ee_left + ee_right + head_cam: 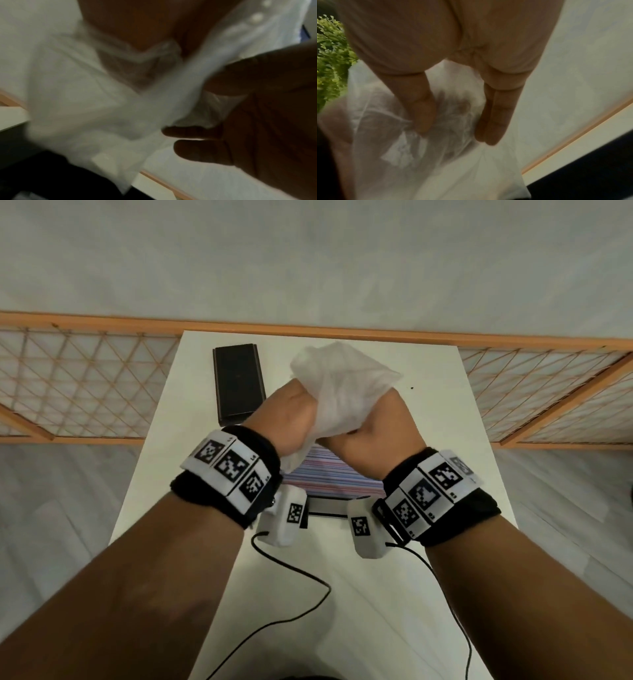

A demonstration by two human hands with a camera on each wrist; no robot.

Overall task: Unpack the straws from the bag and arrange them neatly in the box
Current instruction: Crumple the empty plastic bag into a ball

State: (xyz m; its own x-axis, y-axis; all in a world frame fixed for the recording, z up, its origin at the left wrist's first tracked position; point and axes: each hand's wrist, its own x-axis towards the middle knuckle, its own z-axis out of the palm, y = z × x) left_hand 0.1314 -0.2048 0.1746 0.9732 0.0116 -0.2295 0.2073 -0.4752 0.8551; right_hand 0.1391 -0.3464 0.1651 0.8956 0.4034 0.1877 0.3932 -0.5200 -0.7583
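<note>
Both hands hold a crumpled, translucent white bag (342, 385) up above the table. My left hand (301, 419) grips its left side, and my right hand (370, 422) grips its right side. Below the wrists, a bed of blue, pink and white striped straws (332, 474) lies flat in a box whose near edge (325, 506) shows. In the left wrist view the bag (102, 108) is blurred and runs between my thumb and fingers (197, 148). In the right wrist view my thumb (421, 108) and fingers (496, 115) dig into the bag (436, 155). The bag's inside is hidden.
A dark rectangular box part (238, 381) lies at the back left of the white table (428, 412). Black cables (294, 573) trail from the wrist cameras over the table's near part. A wooden lattice screen (85, 385) stands behind the table on both sides.
</note>
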